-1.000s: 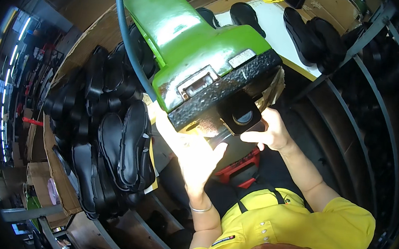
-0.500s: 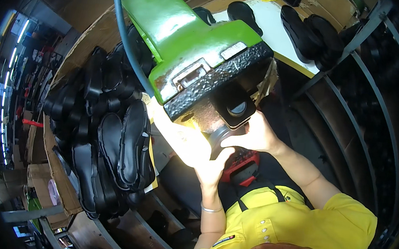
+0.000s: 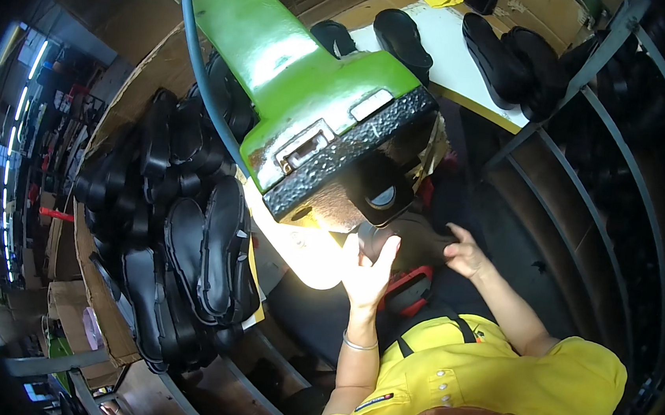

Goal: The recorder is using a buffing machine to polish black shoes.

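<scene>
Under the head of a green machine [image 3: 306,55], my left hand [image 3: 366,278] is closed on the near end of a dark shoe sole [image 3: 422,243], thumb on one side and fingers on the other. The machine and the shade beneath it hide part of the sole. At the sole's right end my right hand [image 3: 467,255] has its fingers apart, the index finger stretched out. Whether its fingertips touch the sole is hard to tell. A black guard [image 3: 374,187] on the machine hangs just above the sole. Strong lamp light washes out a pale surface [image 3: 304,256] left of my left hand.
A cardboard box [image 3: 84,265] on the left is heaped with black shoe soles [image 3: 222,249]. Several more soles [image 3: 492,59] lie on a white tabletop [image 3: 454,40] behind the machine. Metal rack bars [image 3: 589,167] curve along the right. A blue hose [image 3: 201,77] runs down the machine's side.
My right hand has moved right, away from the machine's guard, and its fingers have spread. My left hand has shifted slightly right and now pinches the sole, which shows more.
</scene>
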